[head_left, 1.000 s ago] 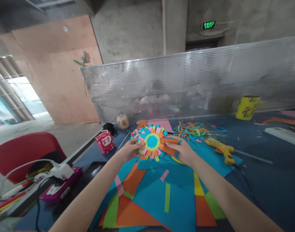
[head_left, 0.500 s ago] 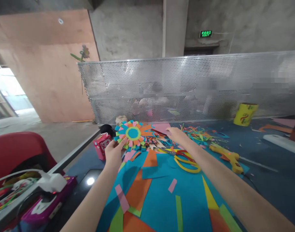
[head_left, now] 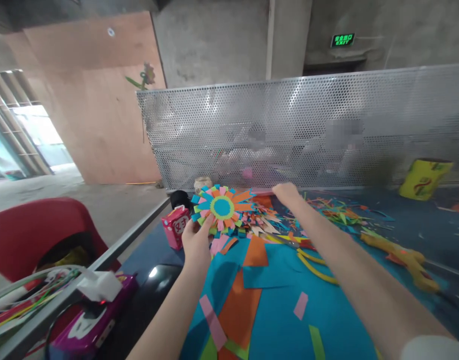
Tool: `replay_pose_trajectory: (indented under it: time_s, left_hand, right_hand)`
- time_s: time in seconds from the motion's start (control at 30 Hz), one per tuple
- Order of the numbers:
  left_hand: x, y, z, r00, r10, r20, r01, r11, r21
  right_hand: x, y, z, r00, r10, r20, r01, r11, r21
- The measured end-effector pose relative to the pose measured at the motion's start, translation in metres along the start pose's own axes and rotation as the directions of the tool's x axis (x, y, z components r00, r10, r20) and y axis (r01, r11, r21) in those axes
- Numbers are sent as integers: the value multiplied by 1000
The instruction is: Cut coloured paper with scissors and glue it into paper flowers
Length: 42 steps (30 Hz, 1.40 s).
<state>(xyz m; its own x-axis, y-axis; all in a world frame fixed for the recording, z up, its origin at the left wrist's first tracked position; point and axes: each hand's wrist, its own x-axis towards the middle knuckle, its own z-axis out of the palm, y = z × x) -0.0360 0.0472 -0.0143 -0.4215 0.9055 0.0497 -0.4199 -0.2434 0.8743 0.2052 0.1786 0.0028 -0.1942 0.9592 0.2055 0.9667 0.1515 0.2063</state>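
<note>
My left hand [head_left: 196,241] pinches the lower edge of a round paper flower [head_left: 221,206] with a blue centre, a green ring and multicoloured petal strips, and holds it upright above the table. My right hand [head_left: 288,192] is stretched far forward over a heap of small paper scraps [head_left: 260,219] near the perforated metal screen [head_left: 327,130]; its fingers curl downward and whether they hold anything is hidden. Yellow-handled scissors [head_left: 312,260] lie under my right forearm on blue paper sheets [head_left: 274,300].
A yellow glue gun [head_left: 405,260] lies at the right. A pink carton [head_left: 175,226] stands left of the flower. A yellow-green tape roll [head_left: 424,179] sits at the far right. A red chair [head_left: 34,235] and a purple power strip [head_left: 90,320] are at the left.
My left hand lifted the paper flower off the table and to the left. My right hand let go of it and reached forward over the scraps toward the screen.
</note>
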Motion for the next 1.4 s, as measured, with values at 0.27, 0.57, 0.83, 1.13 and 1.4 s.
replay_pose_trajectory:
  time_s: [0.27,0.57,0.83,1.13,1.4]
  left_hand:
    - [-4,1,0,997,51,59,-51,999,3]
    - [-15,-5,4,995,52,81,-54,998,32]
    - [-21,-4,9,989,-81,122,94,990,-101]
    - [-19,0,11,896,-340,285,364,931,-34]
    - [-19,-10,9,848,-378,372,340,926,167]
  right_hand:
    - [-17,34,-6,996,68,55,-63,995,-81]
    - [-85,-52,-60,956,-174,-236,189,981,41]
    - [-124,-118,-47,750,-472,-463,562,824,71]
    - [-97,-82,-56,941,-145,-307,218,951,219]
    - [-48,-60,-35,970,155,-189,-98,955,281]
